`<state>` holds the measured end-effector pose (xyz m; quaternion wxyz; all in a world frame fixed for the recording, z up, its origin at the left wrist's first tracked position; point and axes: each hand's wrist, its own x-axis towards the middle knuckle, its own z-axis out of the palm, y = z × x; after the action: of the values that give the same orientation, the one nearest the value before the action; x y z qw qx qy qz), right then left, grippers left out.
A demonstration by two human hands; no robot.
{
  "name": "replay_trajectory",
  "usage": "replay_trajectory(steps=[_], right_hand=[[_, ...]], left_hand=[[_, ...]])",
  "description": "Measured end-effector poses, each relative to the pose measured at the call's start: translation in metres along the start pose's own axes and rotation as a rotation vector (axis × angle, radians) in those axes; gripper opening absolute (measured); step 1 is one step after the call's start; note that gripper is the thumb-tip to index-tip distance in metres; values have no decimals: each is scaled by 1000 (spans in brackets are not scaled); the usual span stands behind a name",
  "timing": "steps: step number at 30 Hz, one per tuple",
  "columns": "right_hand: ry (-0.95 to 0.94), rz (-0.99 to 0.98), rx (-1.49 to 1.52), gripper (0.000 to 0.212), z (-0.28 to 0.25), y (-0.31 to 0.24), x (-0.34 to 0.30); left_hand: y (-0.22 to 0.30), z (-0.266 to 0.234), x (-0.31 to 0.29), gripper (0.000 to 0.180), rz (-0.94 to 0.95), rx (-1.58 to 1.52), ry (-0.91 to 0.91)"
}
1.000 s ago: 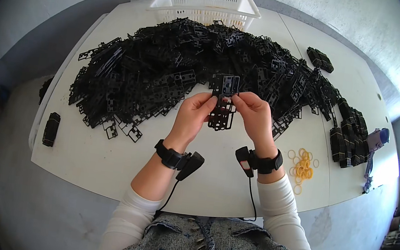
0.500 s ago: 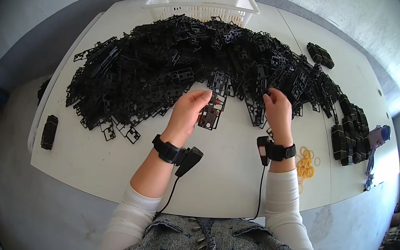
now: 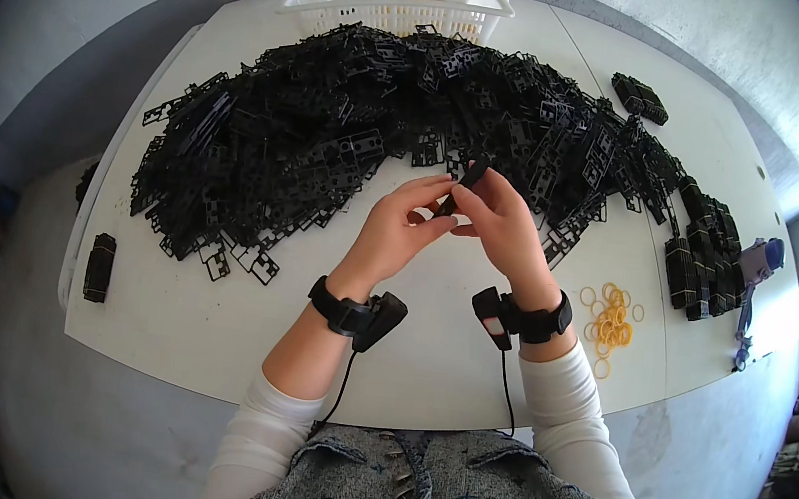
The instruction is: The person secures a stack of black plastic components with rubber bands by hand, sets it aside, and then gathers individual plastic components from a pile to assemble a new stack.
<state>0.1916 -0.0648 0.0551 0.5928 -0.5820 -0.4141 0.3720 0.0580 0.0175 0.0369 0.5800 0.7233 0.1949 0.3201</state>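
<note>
In front of the pile, my left hand [image 3: 400, 221] and my right hand [image 3: 504, 221] meet over a small stack of black plastic frames [image 3: 470, 178]. The stack is tilted and seen nearly edge-on, its upper end leaning to the right. Fingers of both hands are closed on it, and they hide its lower part. Just beyond my hands spreads a large curved heap of loose black plastic frames [image 3: 305, 126], flat pieces with cut-out openings.
A white slotted basket [image 3: 405, 16] stands behind the heap. Banded black bundles [image 3: 707, 255] lie at the right, another bundle [image 3: 639, 99] at the back right, one more [image 3: 99, 268] at the left edge. Yellow rubber bands [image 3: 615, 323] lie near my right wrist; a purple object [image 3: 759, 262] sits far right.
My right hand has come left from the heap to join my left hand. The frames in my left hand, earlier facing up flat, are now turned edge-on between both hands.
</note>
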Motion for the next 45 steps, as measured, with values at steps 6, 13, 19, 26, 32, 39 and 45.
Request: replay_trajectory(steps=[6,13,19,26,32,39,45], right_hand=[[-45,-50,-30,21,-3,-1,0],[43,-28,-239,26,4,-3,-2],[56,-39,-88,42,5,-1,-2],[81,-74,-182,49,8,-3,-4],[114,-76,-117,49,8,8,0],[59,-251,-269,43,7,2,-6],[63,-337,-428,33,15,-10,-13]], left_hand=[[-3,-8,1,28,-44,-163,-48],[-2,2,-1,21,38,29,55],[7,5,-4,18,202,150,89],[7,15,-7,14,113,228,177],[-3,26,-10,13,503,585,333],[0,23,-4,38,604,612,327],[3,14,-5,64,470,465,149]])
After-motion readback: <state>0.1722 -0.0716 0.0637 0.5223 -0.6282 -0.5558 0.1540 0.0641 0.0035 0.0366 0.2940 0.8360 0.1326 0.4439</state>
